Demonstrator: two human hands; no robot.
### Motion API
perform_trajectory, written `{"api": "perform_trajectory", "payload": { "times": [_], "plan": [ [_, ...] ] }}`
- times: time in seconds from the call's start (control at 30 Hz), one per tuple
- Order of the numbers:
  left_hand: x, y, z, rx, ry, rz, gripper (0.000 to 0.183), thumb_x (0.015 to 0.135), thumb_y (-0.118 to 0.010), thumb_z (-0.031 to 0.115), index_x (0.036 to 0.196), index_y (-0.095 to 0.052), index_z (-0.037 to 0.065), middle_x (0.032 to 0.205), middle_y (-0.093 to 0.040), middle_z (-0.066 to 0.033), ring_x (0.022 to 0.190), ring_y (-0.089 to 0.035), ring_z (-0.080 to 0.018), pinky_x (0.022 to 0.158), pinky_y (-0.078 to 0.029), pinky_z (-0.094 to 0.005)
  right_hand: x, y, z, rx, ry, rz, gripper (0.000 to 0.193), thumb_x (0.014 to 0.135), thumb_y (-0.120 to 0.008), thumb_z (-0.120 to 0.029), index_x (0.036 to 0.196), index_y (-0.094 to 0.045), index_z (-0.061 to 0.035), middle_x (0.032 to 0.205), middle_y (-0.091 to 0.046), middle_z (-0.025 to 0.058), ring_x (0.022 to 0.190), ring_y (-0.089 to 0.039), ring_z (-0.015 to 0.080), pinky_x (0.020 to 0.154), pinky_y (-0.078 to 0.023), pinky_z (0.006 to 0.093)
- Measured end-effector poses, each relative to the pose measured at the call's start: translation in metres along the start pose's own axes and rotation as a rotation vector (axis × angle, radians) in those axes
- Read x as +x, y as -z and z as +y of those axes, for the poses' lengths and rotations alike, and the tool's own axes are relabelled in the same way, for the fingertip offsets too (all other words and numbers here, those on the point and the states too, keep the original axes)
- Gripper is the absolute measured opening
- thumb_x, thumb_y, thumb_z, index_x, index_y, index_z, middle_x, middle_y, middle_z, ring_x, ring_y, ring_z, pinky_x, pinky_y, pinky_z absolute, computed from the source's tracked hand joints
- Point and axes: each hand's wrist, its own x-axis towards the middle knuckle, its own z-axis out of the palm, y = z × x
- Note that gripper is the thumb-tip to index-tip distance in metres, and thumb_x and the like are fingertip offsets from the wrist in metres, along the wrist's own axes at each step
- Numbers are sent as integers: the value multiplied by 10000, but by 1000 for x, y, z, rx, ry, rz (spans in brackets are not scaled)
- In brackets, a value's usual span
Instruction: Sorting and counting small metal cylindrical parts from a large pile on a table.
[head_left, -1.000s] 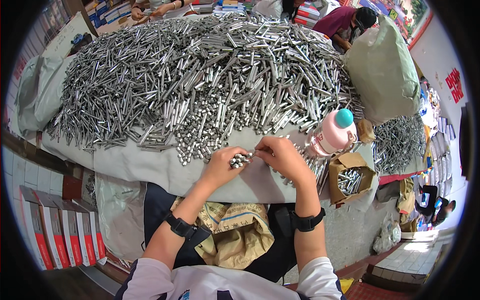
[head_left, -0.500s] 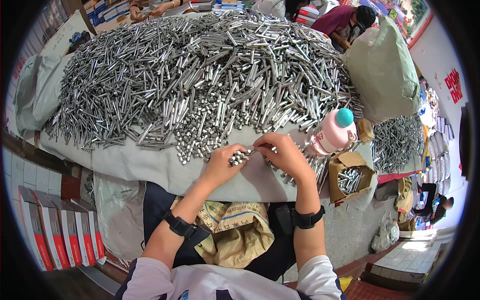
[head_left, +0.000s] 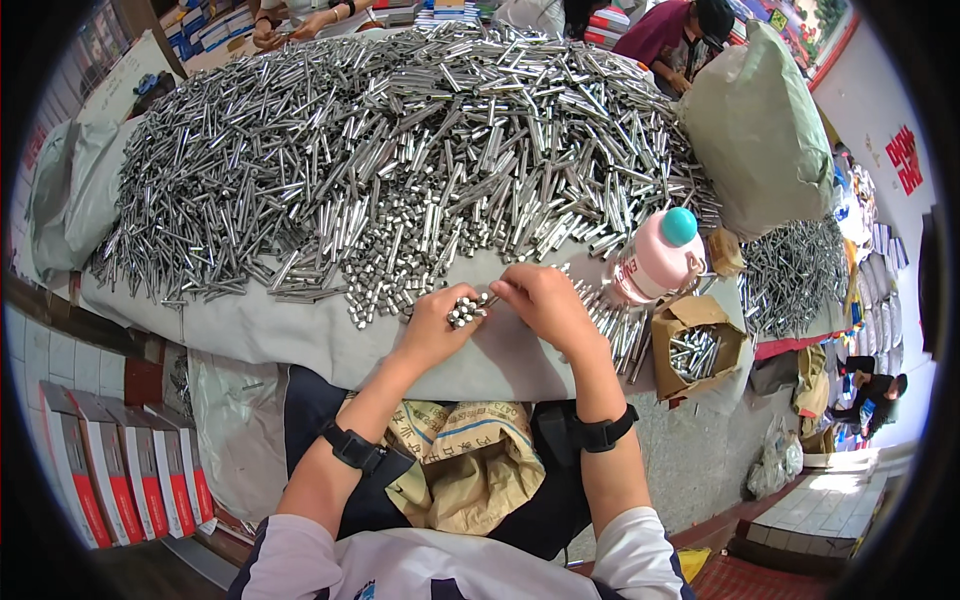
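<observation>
My left hand (head_left: 432,328) is curled round a cluster of small metal caps (head_left: 466,312) whose round, shiny ends face up; whether longer tubes sit beneath is hidden by the fingers. Close beside it, my right hand (head_left: 548,308) has thumb and forefinger pinched together on what looks like a slim metal tube (head_left: 492,300), mostly covered by the fingers. Both hands are just above the front of the grey cloth (head_left: 260,325). Directly beyond them lie loose short metal caps (head_left: 385,270), which merge into a large heap of metal tubes (head_left: 400,130).
Right of my hands, tubes lie in a row (head_left: 622,335) beside a pink bottle (head_left: 652,262) and a cardboard box (head_left: 690,375) of metal pieces. A pale green sack (head_left: 755,130) stands farther right. A paper sack (head_left: 465,480) lies at my lap. Co-workers sit across the heap.
My right hand has shifted slightly left, staying close to my left hand. The left hand's cluster has turned a little. The co-worker at the upper right has moved left in view.
</observation>
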Motion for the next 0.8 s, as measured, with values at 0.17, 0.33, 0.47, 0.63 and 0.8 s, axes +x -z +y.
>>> {"api": "perform_trajectory", "payload": {
  "times": [0.17,0.33,0.47,0.63,0.8],
  "plan": [
    [1,-1,6,3,69,-10,233,752,-757,156,832,-580,30,712,-644,-105,610,-619,-230,565,-454,-320,-4,9,8,269,30,-14,121,832,-622,-65,919,-643,16,811,-647,169,694,-617,304,660,-489,352],
    [2,-1,7,-1,26,2,231,755,-757,165,833,-587,29,696,-634,-99,592,-601,-236,557,-447,-318,-5,9,6,171,86,27,128,825,-619,-50,933,-648,14,828,-654,156,707,-623,298,670,-492,345],
    [1,1,5,66,-45,12,232,753,-760,159,837,-589,25,688,-626,-99,590,-600,-223,557,-447,-320,-3,14,-8,50,-58,-35,140,795,-626,-80,901,-664,3,813,-648,176,776,-630,352,715,-495,393],
    [1,1,9,55,93,-45,241,758,-764,168,839,-592,20,690,-630,-100,590,-601,-180,553,-450,-312,-5,2,5,257,36,-63,173,764,-630,-59,923,-671,-6,829,-655,191,751,-629,351,697,-498,386],
    [-2,0,2,-34,180,-24,170,831,-714,163,886,-646,17,845,-714,-105,762,-681,-139,672,-510,-263,-5,18,17,289,-40,-108,157,837,-628,-56,975,-653,15,755,-651,99,664,-611,144,636,-493,288]
  ]
}}
